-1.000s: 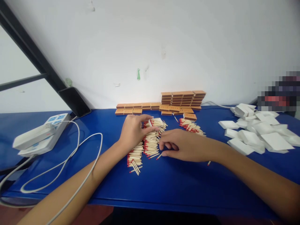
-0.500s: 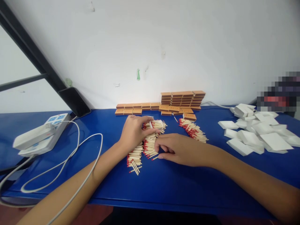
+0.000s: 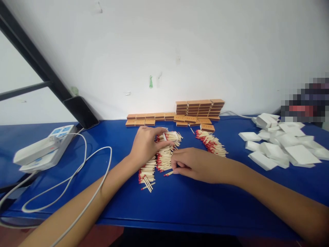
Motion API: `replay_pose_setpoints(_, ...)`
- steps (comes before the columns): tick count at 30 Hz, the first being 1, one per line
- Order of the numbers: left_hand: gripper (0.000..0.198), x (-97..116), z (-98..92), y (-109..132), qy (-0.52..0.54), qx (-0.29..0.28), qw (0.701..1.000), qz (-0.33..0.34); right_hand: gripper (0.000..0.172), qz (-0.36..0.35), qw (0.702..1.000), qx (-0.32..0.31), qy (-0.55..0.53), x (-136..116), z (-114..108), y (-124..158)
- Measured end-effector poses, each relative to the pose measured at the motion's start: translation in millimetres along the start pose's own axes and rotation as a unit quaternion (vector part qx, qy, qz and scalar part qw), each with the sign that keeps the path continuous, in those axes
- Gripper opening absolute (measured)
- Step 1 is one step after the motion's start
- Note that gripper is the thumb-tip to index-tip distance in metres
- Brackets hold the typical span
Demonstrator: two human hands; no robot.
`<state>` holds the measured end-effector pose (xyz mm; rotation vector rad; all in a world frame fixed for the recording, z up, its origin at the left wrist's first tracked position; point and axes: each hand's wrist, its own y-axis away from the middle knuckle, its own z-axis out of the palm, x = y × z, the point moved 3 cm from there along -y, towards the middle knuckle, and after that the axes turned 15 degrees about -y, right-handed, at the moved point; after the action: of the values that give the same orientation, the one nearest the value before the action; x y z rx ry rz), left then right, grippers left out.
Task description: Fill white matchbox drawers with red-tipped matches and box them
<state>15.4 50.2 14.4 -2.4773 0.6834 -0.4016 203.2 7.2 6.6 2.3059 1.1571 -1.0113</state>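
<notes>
The left forearm (image 3: 102, 190) slants in from the near left, the left hand (image 3: 144, 144) at its far end with thumb (image 3: 165, 144) and forefinger (image 3: 159, 130) parted, both pointing right. The right forearm (image 3: 264, 190) enters from the near right; the right hand (image 3: 196, 165) sits slightly nearer, fingers (image 3: 177, 160) curled, thumb and forefinger pinched together.

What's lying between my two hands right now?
In the head view, red-tipped matches lie between your left hand and right hand, on the blue table.
</notes>
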Motion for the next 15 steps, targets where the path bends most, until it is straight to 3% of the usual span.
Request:
replay_pose_setpoints(3, 0.037, -1.6, 0.6, -0.3, -0.009, 0.003, 1.000, 0.007, 0.013, 0.008, 1.000, 0.024, 0.007, -1.7, -14.0, 3.1)
replay_pose_setpoints(9, 0.038, 4.2, 3.0, 1.5, 0.000, -0.005, 1.000, 0.030, 0.018, 0.049, 0.976, 0.209, 0.047, 9.8, -53.3, 4.9)
replay_pose_setpoints(15, 0.042, 16.5, 0.2, 3.4, 0.037, -0.008, 0.997, 0.071, 0.013, 0.036, 0.967, 0.242, 0.074, 18.2, -48.2, 0.4)
